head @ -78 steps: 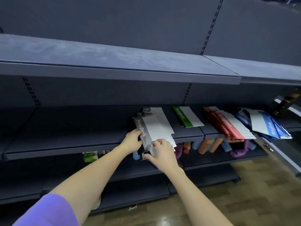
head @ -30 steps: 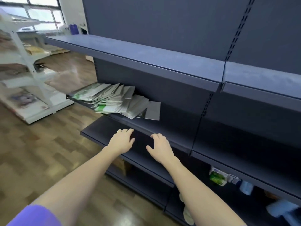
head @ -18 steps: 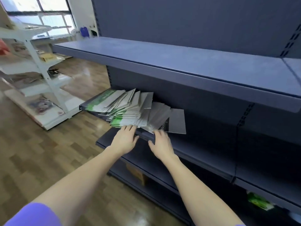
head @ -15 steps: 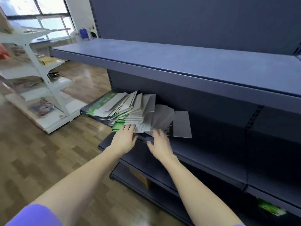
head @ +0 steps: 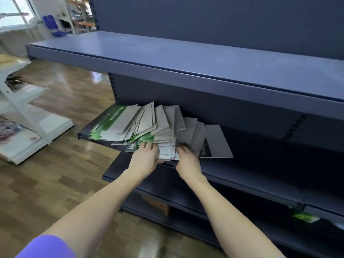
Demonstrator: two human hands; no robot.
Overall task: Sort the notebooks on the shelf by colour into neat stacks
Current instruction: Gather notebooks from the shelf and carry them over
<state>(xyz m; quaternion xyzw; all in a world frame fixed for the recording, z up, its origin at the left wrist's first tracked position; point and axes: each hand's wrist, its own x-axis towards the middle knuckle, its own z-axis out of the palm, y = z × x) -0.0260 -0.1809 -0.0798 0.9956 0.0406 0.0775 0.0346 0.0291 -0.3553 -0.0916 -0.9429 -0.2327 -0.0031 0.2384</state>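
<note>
Left hand (head: 147,158) laid on the near edge of the fanned pile of notebooks (head: 149,125), fingers spread flat over green-spined covers, thumb hooked under the edge at the shelf (head: 242,174) lip. Right hand (head: 188,159) just beside it at frame centre, fingertips blurred and pushed in among the grey sheets; impossible to tell whether pinching anything. Hands close together, nothing lifted clear.

Pile sprawled across the middle shelf, left of centre: green-spined notebooks (head: 111,120) toward the left end, black-spined notebooks (head: 214,144) at the right, one more dark cover (head: 131,148) poking out beneath the left hand.

Likely step: starting on this mixed pile, separating colours. Next, probably: gather the greens under the left hand, draw the black-spined ones rightward, square each stack. Loose, slippery covers near the lip, so a risk of spilling off.
</note>
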